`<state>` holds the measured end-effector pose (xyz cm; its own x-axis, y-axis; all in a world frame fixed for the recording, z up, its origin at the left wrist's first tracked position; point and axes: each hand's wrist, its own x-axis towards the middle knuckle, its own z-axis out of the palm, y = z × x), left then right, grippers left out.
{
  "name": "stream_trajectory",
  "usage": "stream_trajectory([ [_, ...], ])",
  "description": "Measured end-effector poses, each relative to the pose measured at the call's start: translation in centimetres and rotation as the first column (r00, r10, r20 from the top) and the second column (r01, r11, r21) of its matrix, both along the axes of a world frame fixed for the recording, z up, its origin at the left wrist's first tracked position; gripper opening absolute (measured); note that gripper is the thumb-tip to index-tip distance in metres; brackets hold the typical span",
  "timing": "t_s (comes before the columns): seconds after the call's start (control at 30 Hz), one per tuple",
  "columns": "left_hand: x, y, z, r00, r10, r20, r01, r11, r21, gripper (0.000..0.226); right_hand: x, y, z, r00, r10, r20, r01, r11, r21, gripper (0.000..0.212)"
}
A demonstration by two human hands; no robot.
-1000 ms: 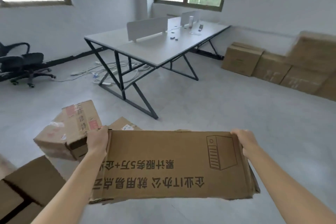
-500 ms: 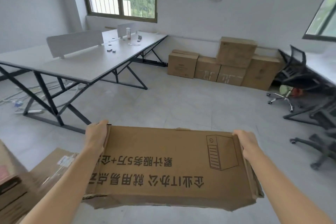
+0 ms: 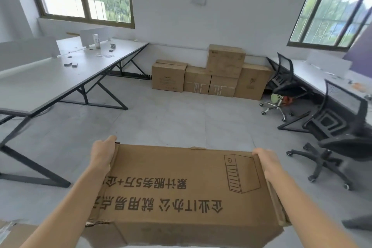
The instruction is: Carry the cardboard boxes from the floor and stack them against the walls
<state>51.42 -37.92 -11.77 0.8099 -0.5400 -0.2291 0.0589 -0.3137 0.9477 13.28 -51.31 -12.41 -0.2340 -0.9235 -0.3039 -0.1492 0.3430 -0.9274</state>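
While carried, count: one printed box (image 3: 181,187) aloft; five stacked boxes (image 3: 198,79) against far wall; one box corner (image 3: 8,231) near left; two chairs (image 3: 340,125) right.
Grip, left hand (image 3: 102,153): clasps box's left end, fingers curled round its edge.
Grip, right hand (image 3: 265,162): clasps right end likewise.
Box position: flat between both hands, near centre, above floor.

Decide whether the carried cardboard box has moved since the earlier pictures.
Yes. The carried box, held by the left hand and right hand, has swung toward the stacked boxes, now straight ahead and nearer.
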Motion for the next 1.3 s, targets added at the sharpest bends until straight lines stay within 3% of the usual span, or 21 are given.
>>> stream_trajectory([
  [0.23,1.4,-13.4,1.3,0.994,-0.106,-0.004,0.105,0.994,-0.015,0.028,0.7,-9.5,1.4,0.997,-0.075,0.007,0.075,0.997,0.024,0.016],
  [0.5,-2.6,-28.7,2.1,0.974,-0.208,0.086,0.212,0.977,-0.035,0.040,-3.0,-18.8,0.0,0.980,-0.200,-0.018,0.201,0.979,0.040,0.027],
  [0.67,-6.2,-38.9,2.1,0.965,-0.256,0.063,0.258,0.965,-0.035,0.035,-7.4,-28.5,0.0,0.987,-0.160,-0.023,0.160,0.987,0.013,0.028],
  [0.97,-10.1,-52.0,0.9,0.985,-0.166,0.048,0.166,0.986,0.017,0.034,-12.1,-45.2,0.9,0.998,-0.036,-0.057,0.037,0.999,0.010,0.033],
  [1.3,-5.5,-63.6,-1.7,1.000,0.000,0.022,-0.001,0.999,0.037,0.027,-5.5,-62.2,-2.1,0.997,0.075,-0.024,-0.072,0.994,0.078,0.031],
])
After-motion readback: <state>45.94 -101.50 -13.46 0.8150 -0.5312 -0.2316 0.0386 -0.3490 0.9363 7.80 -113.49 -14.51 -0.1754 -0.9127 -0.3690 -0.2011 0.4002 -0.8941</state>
